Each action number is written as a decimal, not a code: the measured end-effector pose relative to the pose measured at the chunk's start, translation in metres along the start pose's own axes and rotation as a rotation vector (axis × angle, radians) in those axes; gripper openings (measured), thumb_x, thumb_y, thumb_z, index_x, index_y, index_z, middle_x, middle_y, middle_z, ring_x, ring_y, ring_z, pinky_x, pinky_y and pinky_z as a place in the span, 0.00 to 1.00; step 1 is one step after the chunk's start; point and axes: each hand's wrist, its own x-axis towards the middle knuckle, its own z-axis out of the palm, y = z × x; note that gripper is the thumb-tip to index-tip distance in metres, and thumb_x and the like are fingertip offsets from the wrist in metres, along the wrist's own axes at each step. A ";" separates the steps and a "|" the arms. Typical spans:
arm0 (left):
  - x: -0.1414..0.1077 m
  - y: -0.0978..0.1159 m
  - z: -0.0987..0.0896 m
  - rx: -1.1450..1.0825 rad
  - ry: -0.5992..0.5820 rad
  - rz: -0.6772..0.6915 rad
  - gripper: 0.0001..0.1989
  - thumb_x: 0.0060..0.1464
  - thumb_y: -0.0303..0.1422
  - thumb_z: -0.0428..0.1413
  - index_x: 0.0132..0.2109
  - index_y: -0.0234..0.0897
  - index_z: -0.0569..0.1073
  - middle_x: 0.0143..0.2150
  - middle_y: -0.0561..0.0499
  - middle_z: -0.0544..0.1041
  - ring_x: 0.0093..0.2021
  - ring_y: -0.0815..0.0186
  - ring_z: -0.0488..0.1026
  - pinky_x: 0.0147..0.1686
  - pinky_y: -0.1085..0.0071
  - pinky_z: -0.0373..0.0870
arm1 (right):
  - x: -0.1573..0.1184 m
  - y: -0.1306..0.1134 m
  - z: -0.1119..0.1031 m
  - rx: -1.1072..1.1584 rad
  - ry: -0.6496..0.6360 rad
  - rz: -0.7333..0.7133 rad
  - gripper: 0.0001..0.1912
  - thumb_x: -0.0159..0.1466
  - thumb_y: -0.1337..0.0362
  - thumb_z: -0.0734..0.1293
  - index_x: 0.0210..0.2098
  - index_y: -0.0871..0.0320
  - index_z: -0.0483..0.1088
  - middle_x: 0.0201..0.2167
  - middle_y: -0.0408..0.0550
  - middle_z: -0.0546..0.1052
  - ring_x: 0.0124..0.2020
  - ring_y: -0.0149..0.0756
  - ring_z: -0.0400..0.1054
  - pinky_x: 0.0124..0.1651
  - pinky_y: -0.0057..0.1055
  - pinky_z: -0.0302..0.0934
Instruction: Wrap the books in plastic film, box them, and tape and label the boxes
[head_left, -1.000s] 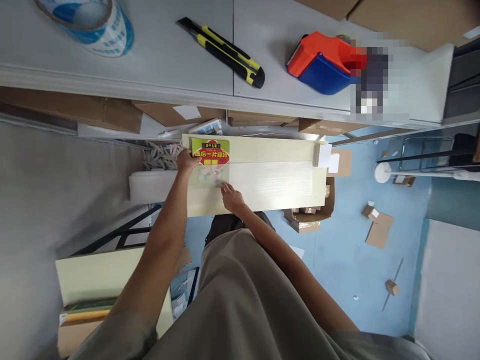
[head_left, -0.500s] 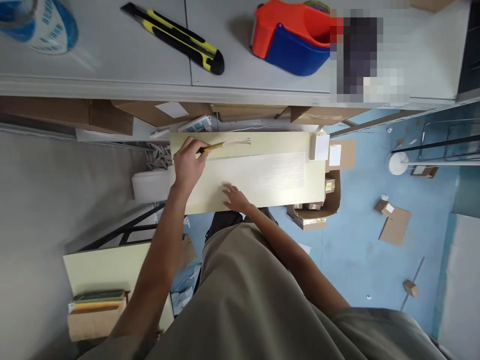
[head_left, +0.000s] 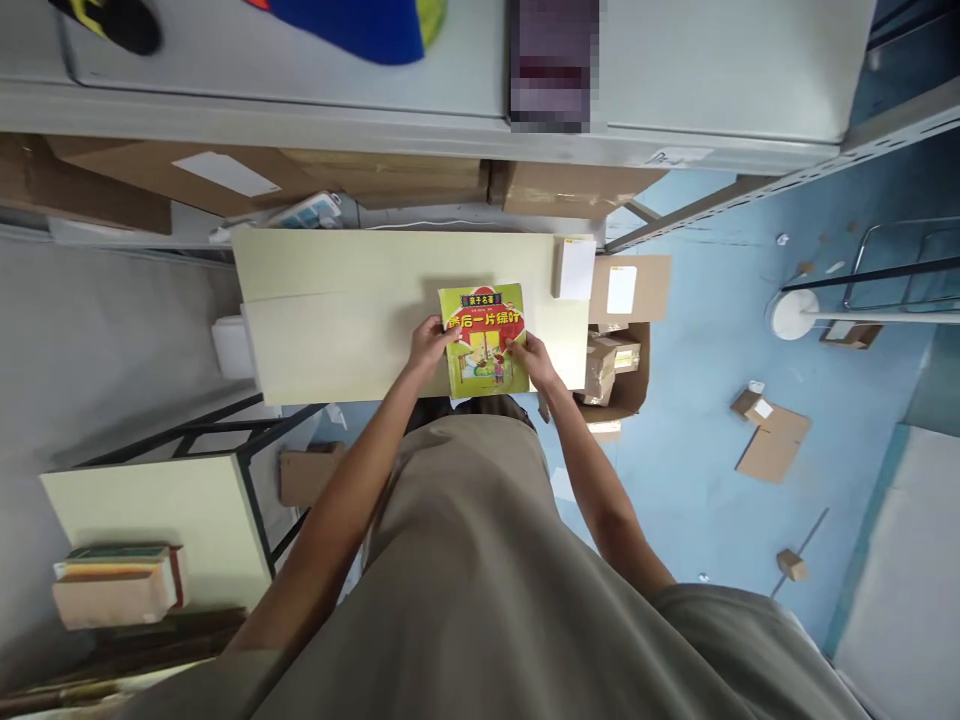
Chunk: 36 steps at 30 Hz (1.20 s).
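A green children's book with red and yellow Chinese lettering and a picture of a window and a child faces up above the near part of the cream tabletop. My left hand grips its left edge, thumb on the cover. On the opposite edge my right hand holds it in the same way. The fingers behind the book are hidden. A pale sheet lies flat on the table to the left.
A white box stands at the table's far right corner. Right of the table is an open carton holding small parcels. A grey shelf overhangs the far side. Stacked books lie on a lower board at left.
The thin yellow-and-black tool that was in my left hand is gone from it. My right hand has lifted off the table. Both hands now hold the green book; the view has shifted right.
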 end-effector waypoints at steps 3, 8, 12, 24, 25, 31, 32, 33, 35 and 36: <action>0.017 -0.026 0.029 0.058 0.083 -0.026 0.24 0.41 0.45 0.73 0.40 0.36 0.77 0.39 0.47 0.83 0.39 0.59 0.80 0.40 0.67 0.76 | 0.015 0.014 -0.020 -0.158 0.097 -0.030 0.26 0.61 0.39 0.70 0.44 0.54 0.70 0.45 0.51 0.83 0.42 0.43 0.78 0.46 0.38 0.74; 0.037 -0.031 0.027 0.231 0.201 -0.034 0.16 0.48 0.42 0.69 0.36 0.35 0.79 0.35 0.46 0.82 0.41 0.56 0.80 0.40 0.66 0.74 | 0.054 0.016 -0.028 -0.517 0.177 -0.078 0.15 0.69 0.47 0.63 0.41 0.53 0.68 0.43 0.51 0.82 0.40 0.41 0.75 0.44 0.34 0.69; 0.044 -0.033 0.022 0.340 0.288 -0.064 0.14 0.52 0.40 0.66 0.42 0.35 0.80 0.39 0.45 0.83 0.44 0.55 0.80 0.43 0.64 0.76 | 0.064 0.012 -0.028 -0.812 0.216 0.003 0.14 0.73 0.50 0.61 0.43 0.53 0.70 0.40 0.51 0.82 0.39 0.43 0.73 0.42 0.34 0.65; 0.043 -0.045 0.027 0.569 0.500 -0.045 0.13 0.63 0.35 0.56 0.50 0.36 0.80 0.48 0.41 0.83 0.51 0.51 0.79 0.52 0.61 0.71 | 0.063 0.016 -0.022 -0.963 0.179 0.029 0.18 0.76 0.46 0.63 0.46 0.54 0.74 0.45 0.55 0.82 0.43 0.47 0.75 0.46 0.38 0.67; 0.043 -0.046 0.026 0.560 0.505 -0.035 0.12 0.63 0.34 0.55 0.50 0.36 0.79 0.49 0.41 0.83 0.51 0.51 0.79 0.52 0.62 0.71 | 0.062 0.015 -0.024 -0.953 0.169 0.035 0.18 0.76 0.47 0.63 0.46 0.55 0.74 0.46 0.55 0.82 0.44 0.47 0.76 0.47 0.39 0.68; 0.051 -0.050 0.019 0.385 0.454 -0.052 0.12 0.54 0.36 0.65 0.44 0.35 0.78 0.44 0.42 0.84 0.45 0.56 0.81 0.45 0.65 0.74 | 0.046 0.013 -0.041 -0.862 0.442 0.041 0.20 0.77 0.51 0.59 0.58 0.58 0.69 0.58 0.62 0.75 0.55 0.49 0.72 0.52 0.40 0.69; 0.052 -0.050 0.018 0.345 0.433 -0.058 0.12 0.53 0.35 0.66 0.43 0.35 0.78 0.42 0.43 0.84 0.44 0.57 0.81 0.44 0.66 0.74 | 0.045 0.013 -0.042 -0.856 0.478 0.059 0.20 0.76 0.52 0.60 0.57 0.59 0.69 0.58 0.63 0.74 0.56 0.49 0.71 0.52 0.40 0.70; 0.052 -0.049 0.016 0.310 0.416 -0.060 0.12 0.51 0.35 0.67 0.41 0.35 0.78 0.41 0.43 0.84 0.43 0.57 0.81 0.43 0.66 0.74 | 0.044 0.014 -0.041 -0.855 0.492 0.074 0.18 0.76 0.53 0.61 0.56 0.59 0.70 0.57 0.63 0.73 0.57 0.49 0.71 0.52 0.40 0.70; 0.053 -0.048 0.014 0.256 0.402 -0.053 0.12 0.49 0.35 0.68 0.39 0.34 0.78 0.39 0.44 0.84 0.42 0.57 0.81 0.42 0.67 0.74 | 0.046 0.016 -0.038 -0.851 0.494 0.084 0.15 0.75 0.55 0.61 0.51 0.59 0.72 0.56 0.63 0.73 0.56 0.48 0.71 0.52 0.39 0.70; 0.053 -0.047 0.013 0.237 0.400 -0.048 0.13 0.48 0.35 0.69 0.39 0.34 0.78 0.39 0.44 0.84 0.42 0.57 0.81 0.42 0.67 0.74 | 0.047 0.017 -0.037 -0.841 0.494 0.075 0.14 0.74 0.57 0.61 0.49 0.59 0.73 0.56 0.62 0.73 0.55 0.47 0.71 0.51 0.39 0.71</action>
